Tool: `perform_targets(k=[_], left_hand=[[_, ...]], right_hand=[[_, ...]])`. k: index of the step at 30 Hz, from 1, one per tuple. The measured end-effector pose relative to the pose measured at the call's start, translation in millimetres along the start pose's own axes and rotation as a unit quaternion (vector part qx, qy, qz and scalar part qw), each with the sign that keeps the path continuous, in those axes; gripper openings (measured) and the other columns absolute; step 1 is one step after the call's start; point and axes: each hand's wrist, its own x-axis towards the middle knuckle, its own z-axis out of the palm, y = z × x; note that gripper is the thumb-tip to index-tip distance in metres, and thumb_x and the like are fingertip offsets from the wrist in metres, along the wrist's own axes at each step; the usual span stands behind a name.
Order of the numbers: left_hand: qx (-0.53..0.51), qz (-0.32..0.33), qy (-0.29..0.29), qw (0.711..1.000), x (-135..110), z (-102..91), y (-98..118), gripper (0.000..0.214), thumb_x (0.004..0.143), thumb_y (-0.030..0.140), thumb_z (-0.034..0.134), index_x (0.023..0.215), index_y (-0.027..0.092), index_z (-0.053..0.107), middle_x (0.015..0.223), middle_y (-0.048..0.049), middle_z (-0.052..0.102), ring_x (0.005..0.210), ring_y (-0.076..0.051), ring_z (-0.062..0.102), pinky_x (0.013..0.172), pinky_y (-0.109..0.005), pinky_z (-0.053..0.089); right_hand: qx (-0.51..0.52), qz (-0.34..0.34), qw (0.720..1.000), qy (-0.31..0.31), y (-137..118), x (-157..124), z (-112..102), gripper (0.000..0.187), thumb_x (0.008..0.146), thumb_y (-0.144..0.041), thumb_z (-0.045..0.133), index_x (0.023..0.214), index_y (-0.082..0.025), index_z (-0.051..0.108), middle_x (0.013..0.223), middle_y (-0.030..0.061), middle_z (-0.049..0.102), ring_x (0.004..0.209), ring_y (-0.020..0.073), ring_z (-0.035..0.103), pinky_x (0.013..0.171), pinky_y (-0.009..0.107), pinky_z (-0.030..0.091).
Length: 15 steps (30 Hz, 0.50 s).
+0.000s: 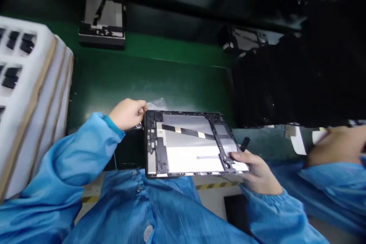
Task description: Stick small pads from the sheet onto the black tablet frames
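An opened tablet housing [188, 133], its silvery inside facing up and a dark ribbon strip across it, is held tilted in front of my body. My right hand [256, 169] grips its right end, with the thumb on the top face. At the far left corner, my left hand [127, 113] is closed in a pinch. A piece of clear plastic film [158, 103] sticks out from its fingertips, behind the housing's edge. What lies under the housing is hidden.
White foam trays [17, 61] holding dark parts stand stacked at the left. A pile of similar tablet housings [103, 13] sits at the back of the green table [114, 76], with another housing [246, 40] at the back right. A blurred co-worker's arm [334, 152] is at the right.
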Motion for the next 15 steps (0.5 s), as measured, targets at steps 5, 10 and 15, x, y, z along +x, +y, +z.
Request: perform_targets(k=[5,10,15], left_hand=[[-0.032,0.013,0.041,0.999,-3,-2.1,-1,0.018,0.104,0.025,0.058,0.107,0.017,0.074,0.08,0.0021,0.076,0.066,-0.01,0.067,0.074,-0.024,0.052],[0.013,0.0,0.114,0.993,-9,-5.0,5,0.021,0.1,0.03,0.059,0.106,0.018,0.075,0.081,-0.0001,0.073,0.077,-0.014,0.066,0.082,-0.029,0.048],[0.039,0.01,0.051,0.998,-5,-5.5,6,0.015,0.092,0.027,0.065,0.094,0.018,0.076,0.079,0.0021,0.067,0.082,-0.016,0.067,0.093,-0.033,0.048]], right_hand=[[0.093,0.134,0.984,-0.068,-12,15,21,0.036,0.069,-0.06,0.091,0.078,-0.029,0.076,0.07,0.0047,0.076,0.063,0.0292,0.075,0.062,0.044,0.067],[-0.142,0.066,0.987,-0.033,-46,26,12,0.039,0.06,-0.039,0.106,0.082,-0.026,0.076,0.077,0.0029,0.073,0.072,0.0252,0.07,0.063,0.038,0.065],[-0.153,-0.128,0.972,0.12,-98,29,45,0.032,0.104,-0.052,0.071,0.08,-0.031,0.076,0.085,0.0052,0.065,0.083,0.025,0.06,0.068,0.039,0.056]])
